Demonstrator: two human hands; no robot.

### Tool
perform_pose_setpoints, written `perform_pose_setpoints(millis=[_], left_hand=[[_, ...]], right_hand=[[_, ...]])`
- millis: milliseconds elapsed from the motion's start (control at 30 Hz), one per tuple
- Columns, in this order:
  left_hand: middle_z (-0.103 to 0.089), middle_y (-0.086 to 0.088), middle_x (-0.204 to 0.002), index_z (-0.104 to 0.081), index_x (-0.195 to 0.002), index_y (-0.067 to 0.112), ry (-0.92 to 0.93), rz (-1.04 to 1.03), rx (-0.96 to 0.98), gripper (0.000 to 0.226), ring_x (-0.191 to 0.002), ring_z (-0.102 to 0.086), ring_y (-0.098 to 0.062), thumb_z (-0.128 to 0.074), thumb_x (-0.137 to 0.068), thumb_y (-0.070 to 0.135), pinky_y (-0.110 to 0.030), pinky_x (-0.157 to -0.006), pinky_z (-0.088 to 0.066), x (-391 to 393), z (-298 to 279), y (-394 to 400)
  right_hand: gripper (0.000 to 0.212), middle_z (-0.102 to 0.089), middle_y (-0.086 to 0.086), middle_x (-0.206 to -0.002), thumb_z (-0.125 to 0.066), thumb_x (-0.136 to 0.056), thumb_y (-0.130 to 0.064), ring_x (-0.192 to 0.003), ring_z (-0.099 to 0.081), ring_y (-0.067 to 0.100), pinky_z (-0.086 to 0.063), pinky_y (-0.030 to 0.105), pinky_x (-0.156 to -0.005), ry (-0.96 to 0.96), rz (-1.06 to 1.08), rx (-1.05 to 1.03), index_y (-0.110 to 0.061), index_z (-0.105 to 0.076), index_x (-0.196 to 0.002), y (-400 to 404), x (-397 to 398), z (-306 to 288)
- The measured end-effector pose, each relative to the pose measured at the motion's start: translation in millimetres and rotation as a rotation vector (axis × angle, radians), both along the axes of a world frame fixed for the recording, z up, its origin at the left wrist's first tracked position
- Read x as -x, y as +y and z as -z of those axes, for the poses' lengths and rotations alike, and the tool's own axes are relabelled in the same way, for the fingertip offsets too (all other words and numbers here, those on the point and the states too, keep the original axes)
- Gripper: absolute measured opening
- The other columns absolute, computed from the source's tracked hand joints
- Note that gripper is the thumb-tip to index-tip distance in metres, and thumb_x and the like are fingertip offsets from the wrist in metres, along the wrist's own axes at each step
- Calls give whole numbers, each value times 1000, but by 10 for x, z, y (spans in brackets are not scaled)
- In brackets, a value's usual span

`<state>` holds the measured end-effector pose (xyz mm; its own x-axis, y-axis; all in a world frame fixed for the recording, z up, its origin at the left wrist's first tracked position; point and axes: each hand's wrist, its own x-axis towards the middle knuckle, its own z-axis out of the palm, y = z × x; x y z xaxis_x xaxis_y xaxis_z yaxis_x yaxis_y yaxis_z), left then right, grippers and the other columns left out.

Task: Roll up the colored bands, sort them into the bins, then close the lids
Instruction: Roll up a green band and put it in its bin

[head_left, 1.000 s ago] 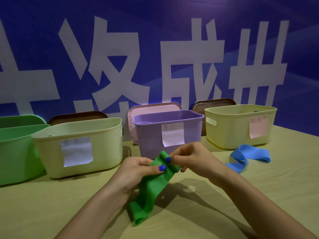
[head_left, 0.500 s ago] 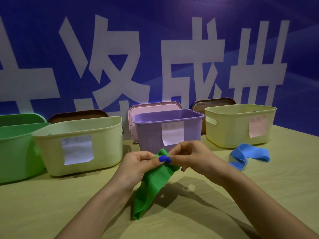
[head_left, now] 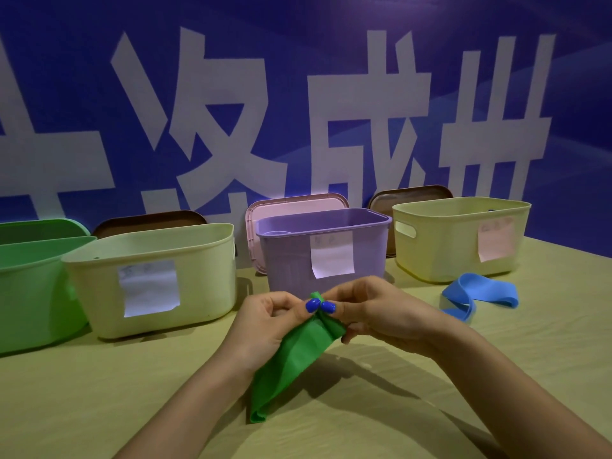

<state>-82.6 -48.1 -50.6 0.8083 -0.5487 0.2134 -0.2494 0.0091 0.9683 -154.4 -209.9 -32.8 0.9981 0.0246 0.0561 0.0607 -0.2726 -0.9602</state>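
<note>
A green band (head_left: 288,359) hangs between my hands above the table, its lower end trailing toward me. My left hand (head_left: 265,323) and my right hand (head_left: 374,313) both pinch its upper end, thumbs side by side, where the band is bunched into a small roll. A blue band (head_left: 477,294) lies loose on the table at the right, in front of the right yellow bin (head_left: 460,240). The purple bin (head_left: 321,256), the left pale yellow bin (head_left: 152,279) and the green bin (head_left: 29,289) stand open in a row.
Lids lean against the blue wall behind the bins: a pink lid (head_left: 294,203), a brown lid (head_left: 410,193) at the right, another brown lid (head_left: 149,221) and a green lid (head_left: 43,228) at the left. Paper labels hang on the bin fronts. The tan table (head_left: 397,409) stretches toward me.
My thumbs have come together at the band's top end, which is now more bunched. The hanging tail has shortened and drawn up a little.
</note>
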Motion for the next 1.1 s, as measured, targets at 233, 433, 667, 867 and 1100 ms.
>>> perform_pose_setpoints(millis=[233,433,667,867,1100], left_hand=[[-73,-16,-77,-69,-82,0,162,107,-141,38,-62,-70,-19,-80,-47,12,-24,-56,-55,-79,-30,60],[-73,-13,-71,-67,-77,1,129,39,-104,19,-57,-68,-16,-77,-63,-7,-20,-49,-51,-54,-45,31],[-73,-10,-72,-69,-80,2,75,69,-52,18,-58,-68,-12,-74,-66,-9,-17,-49,-49,-4,-90,38],[-74,-12,-81,-71,-83,6,142,143,-11,29,-70,-70,-17,-74,-54,4,-22,-61,-55,-26,-71,64],[-74,-10,-80,-70,-81,9,162,110,-38,14,-71,-67,-16,-70,-74,-3,-25,-62,-47,-26,-35,51]], right_hand=[[13,-66,0,-82,-59,-90,-11,-70,-55,7,-41,20,-58,-36,159,166,-19,-68,-86,-7,-27,7],[10,-64,-1,-77,-61,-87,-5,-72,-59,9,-46,23,-63,-39,175,126,-15,-64,-85,2,-48,9],[10,-63,5,-76,-62,-83,3,-69,-64,10,-53,20,-61,-31,145,-85,-3,-61,-90,14,-29,3],[24,-64,6,-83,-61,-84,1,-81,-66,15,-57,25,-74,-43,137,-90,-14,-60,-102,16,-47,30],[5,-68,3,-82,-63,-85,-5,-82,-66,15,-55,27,-75,-39,121,-81,-9,-66,-85,20,-67,61]])
